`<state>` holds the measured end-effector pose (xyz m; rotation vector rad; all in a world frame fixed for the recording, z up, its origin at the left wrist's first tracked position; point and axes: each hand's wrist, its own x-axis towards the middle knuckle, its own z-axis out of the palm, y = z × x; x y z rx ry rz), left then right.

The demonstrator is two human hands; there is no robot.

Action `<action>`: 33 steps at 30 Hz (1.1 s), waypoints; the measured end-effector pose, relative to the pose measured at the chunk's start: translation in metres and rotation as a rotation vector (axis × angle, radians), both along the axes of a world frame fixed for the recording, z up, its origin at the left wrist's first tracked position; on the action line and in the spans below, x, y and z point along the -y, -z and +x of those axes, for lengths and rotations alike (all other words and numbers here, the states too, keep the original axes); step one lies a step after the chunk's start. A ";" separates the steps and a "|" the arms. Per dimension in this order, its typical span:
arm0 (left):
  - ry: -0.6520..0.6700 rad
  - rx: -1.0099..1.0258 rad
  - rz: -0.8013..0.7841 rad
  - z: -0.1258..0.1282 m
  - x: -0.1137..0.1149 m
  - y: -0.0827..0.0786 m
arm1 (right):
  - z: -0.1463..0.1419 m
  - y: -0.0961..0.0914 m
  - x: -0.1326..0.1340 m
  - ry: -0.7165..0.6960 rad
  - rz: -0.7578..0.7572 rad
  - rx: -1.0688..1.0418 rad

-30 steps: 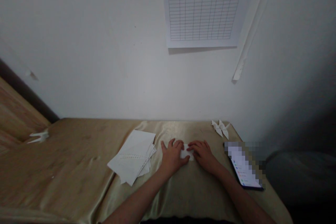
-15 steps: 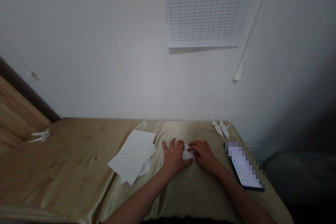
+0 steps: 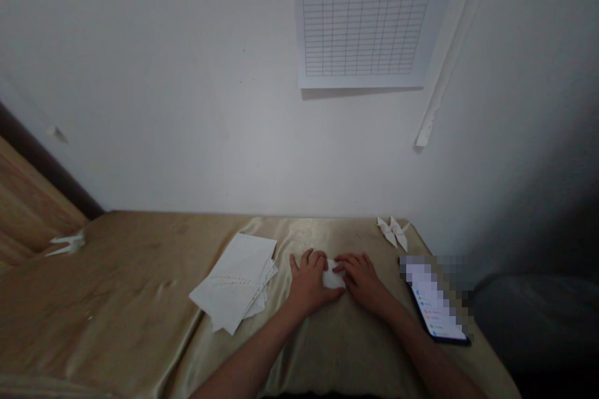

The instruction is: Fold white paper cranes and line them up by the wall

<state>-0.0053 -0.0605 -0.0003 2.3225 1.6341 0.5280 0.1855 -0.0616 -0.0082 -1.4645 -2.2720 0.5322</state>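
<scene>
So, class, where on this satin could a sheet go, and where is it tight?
Bare satin cloth spreads between the paper stack and the paper fold at far left. It is tight by the right hand, between the paper crane and the phone.

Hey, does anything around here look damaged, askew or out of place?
The long white strip down the wall stops short, and its lower end looks loose or broken. The stack of white paper sheets also sits fanned and uneven on the creased gold satin cloth.
</scene>
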 end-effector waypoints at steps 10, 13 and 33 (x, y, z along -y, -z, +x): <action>0.075 0.053 -0.050 -0.014 -0.011 0.000 | -0.001 -0.005 0.002 -0.021 0.029 0.043; 0.073 0.061 -0.067 -0.018 -0.015 -0.001 | -0.002 -0.006 0.003 -0.017 0.040 0.054; 0.088 0.035 -0.063 -0.024 -0.024 0.002 | 0.001 -0.006 0.003 -0.033 0.052 0.062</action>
